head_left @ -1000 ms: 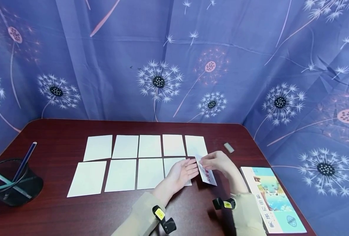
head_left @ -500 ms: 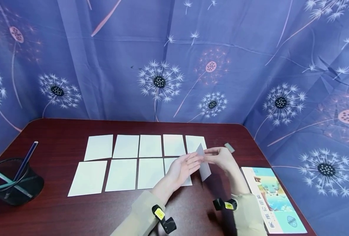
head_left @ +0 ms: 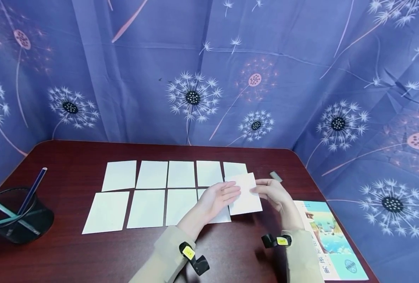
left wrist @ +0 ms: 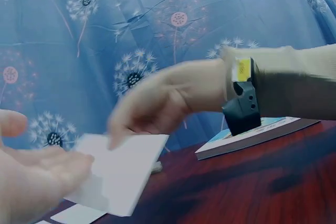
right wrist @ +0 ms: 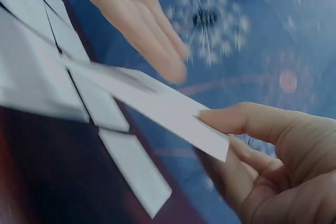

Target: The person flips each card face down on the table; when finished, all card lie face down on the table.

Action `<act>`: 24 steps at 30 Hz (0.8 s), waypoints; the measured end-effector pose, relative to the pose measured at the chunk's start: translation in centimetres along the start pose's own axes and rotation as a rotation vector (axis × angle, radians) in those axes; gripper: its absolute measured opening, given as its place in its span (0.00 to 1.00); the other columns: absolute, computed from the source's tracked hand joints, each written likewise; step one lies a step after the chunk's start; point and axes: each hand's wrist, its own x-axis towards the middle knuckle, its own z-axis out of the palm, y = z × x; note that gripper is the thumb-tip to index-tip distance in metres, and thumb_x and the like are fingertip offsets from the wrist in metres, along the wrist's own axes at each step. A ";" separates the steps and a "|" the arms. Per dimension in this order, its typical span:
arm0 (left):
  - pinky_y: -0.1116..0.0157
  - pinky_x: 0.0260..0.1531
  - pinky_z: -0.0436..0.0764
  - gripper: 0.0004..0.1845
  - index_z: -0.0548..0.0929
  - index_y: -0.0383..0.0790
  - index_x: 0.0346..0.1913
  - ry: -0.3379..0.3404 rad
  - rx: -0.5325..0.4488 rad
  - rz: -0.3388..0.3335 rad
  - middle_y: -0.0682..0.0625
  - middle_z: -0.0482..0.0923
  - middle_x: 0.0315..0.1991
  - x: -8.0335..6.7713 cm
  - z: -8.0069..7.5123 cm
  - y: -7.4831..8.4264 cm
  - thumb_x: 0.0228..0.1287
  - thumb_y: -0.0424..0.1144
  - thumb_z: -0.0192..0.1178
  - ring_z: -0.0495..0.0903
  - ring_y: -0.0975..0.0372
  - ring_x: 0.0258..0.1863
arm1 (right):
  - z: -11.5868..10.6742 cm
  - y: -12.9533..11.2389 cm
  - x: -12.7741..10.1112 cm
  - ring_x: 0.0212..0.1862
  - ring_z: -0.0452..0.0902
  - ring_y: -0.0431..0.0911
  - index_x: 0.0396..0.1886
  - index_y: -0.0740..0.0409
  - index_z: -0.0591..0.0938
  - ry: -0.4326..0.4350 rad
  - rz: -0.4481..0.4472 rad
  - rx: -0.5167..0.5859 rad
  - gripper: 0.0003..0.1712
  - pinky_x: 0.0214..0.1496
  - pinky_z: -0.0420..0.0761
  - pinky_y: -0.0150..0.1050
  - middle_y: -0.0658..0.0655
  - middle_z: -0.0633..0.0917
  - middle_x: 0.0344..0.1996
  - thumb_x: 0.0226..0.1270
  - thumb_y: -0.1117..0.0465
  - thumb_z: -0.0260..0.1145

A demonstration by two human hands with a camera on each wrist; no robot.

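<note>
nine blank cards (head_left: 152, 192) lie face down in two rows on the dark surface (head_left: 71, 251), edges nearly touching, five in the far row and four in the near one. a tenth card (head_left: 246, 194) is in the air over the empty right end of the near row, white side up, tilted a little. right hand (head_left: 274, 193) pinches its right edge, thumb on top and fingers (right wrist: 247, 169) curled under, so the card hangs flat off that one grip. left hand (head_left: 218, 198) is open, palm up, fingers straight and together, tips under the card's left edge, likely steadying it; the wrist view is blurred, so real contact can't be told. the card sits just above the near row's last card and overlaps it in the head view.

off to the right a book (head_left: 331, 239) with a blue cover lies flat by the surface edge, well apart from the rows. a small grey eraser (head_left: 275, 176) lies just beyond the right hand. a black mesh cup (head_left: 16, 216) with pencils stands at the far left. blue dandelion cloth (head_left: 195, 70) hangs behind and on both sides.
</note>
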 end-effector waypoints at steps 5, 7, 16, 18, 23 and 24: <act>0.49 0.75 0.56 0.28 0.54 0.17 0.70 0.073 0.075 -0.063 0.22 0.55 0.70 0.2 -0.8 -0.5 0.77 0.36 0.34 0.57 0.38 0.72 | -1.5 2.4 0.7 0.36 0.82 0.33 0.62 0.87 0.62 -0.047 0.075 -0.018 0.34 0.42 0.84 0.27 0.47 0.85 0.32 0.60 0.72 0.63; 0.48 0.75 0.56 0.28 0.54 0.16 0.69 0.097 0.094 -0.076 0.20 0.54 0.70 0.2 -0.9 -0.6 0.77 0.36 0.34 0.57 0.37 0.72 | -1.7 2.9 0.9 0.35 0.82 0.33 0.62 0.87 0.62 -0.056 0.091 -0.026 0.34 0.42 0.84 0.27 0.47 0.85 0.32 0.60 0.72 0.63; 0.47 0.74 0.55 0.28 0.52 0.13 0.68 0.152 0.111 -0.118 0.17 0.52 0.69 0.4 -0.9 -1.3 0.77 0.36 0.35 0.53 0.34 0.72 | -1.6 3.7 1.4 0.35 0.83 0.34 0.59 0.88 0.66 -0.094 0.109 -0.044 0.31 0.43 0.85 0.29 0.48 0.87 0.33 0.60 0.72 0.64; 0.46 0.74 0.55 0.28 0.52 0.12 0.68 0.161 0.106 -0.121 0.17 0.51 0.68 0.4 -0.9 -1.3 0.77 0.35 0.35 0.53 0.33 0.72 | -1.6 3.9 1.5 0.35 0.83 0.34 0.59 0.88 0.66 -0.106 0.105 -0.044 0.31 0.43 0.85 0.29 0.49 0.87 0.34 0.60 0.73 0.64; 0.46 0.75 0.54 0.28 0.52 0.13 0.68 0.163 0.106 -0.126 0.17 0.51 0.69 0.5 -1.0 -1.6 0.77 0.35 0.35 0.52 0.34 0.72 | -1.6 4.1 1.4 0.35 0.83 0.34 0.59 0.87 0.67 -0.113 0.122 -0.049 0.30 0.43 0.84 0.28 0.48 0.87 0.33 0.61 0.73 0.64; 0.47 0.75 0.54 0.28 0.52 0.13 0.69 0.163 0.107 -0.127 0.17 0.51 0.69 0.5 -1.0 -1.7 0.77 0.35 0.35 0.52 0.34 0.72 | -1.6 4.1 1.4 0.35 0.83 0.34 0.59 0.87 0.67 -0.107 0.128 -0.053 0.30 0.43 0.85 0.29 0.49 0.87 0.33 0.61 0.73 0.64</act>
